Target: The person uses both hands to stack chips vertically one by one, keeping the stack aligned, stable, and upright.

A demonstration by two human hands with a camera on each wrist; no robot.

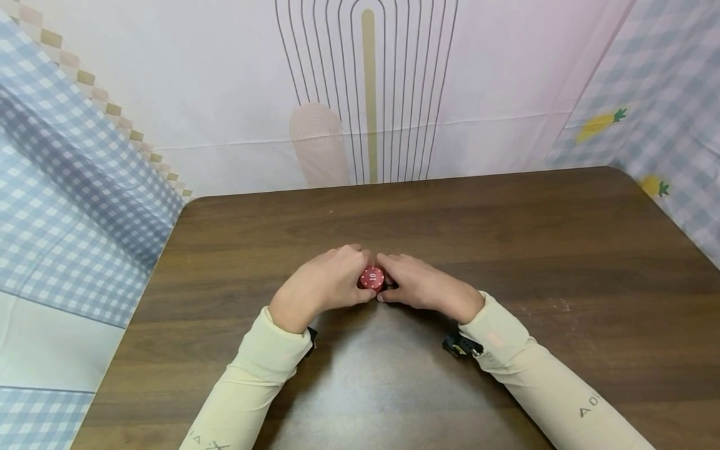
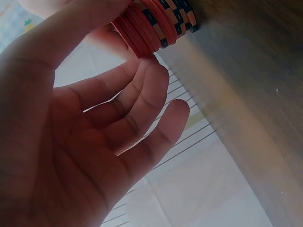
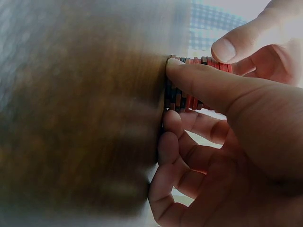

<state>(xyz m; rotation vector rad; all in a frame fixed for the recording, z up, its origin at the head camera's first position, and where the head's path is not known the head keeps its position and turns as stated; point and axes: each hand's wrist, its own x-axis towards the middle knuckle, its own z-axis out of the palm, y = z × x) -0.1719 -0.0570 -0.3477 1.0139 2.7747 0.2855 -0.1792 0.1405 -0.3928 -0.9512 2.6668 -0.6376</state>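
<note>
A stack of poker chips (image 1: 372, 277) stands upright on the wooden table, topped by a red chip marked 10. In the left wrist view the stack (image 2: 154, 26) shows red chips at the upper end and black-and-tan ones near the table. My left hand (image 1: 329, 278) pinches its upper part from the left, thumb at the near side and fingertips at the far side. From the right, my right hand (image 1: 424, 284) grips the lower chips (image 3: 191, 101) between thumb and index finger. Its other fingertips rest against the tabletop.
The brown table (image 1: 478, 219) runs back to a white patterned cloth (image 1: 495, 75). Blue checked cloth (image 1: 62, 206) hangs along the left side, and more checked cloth (image 1: 669, 75) hangs on the right. Black straps (image 1: 462, 345) circle the wrists below the cream sleeves.
</note>
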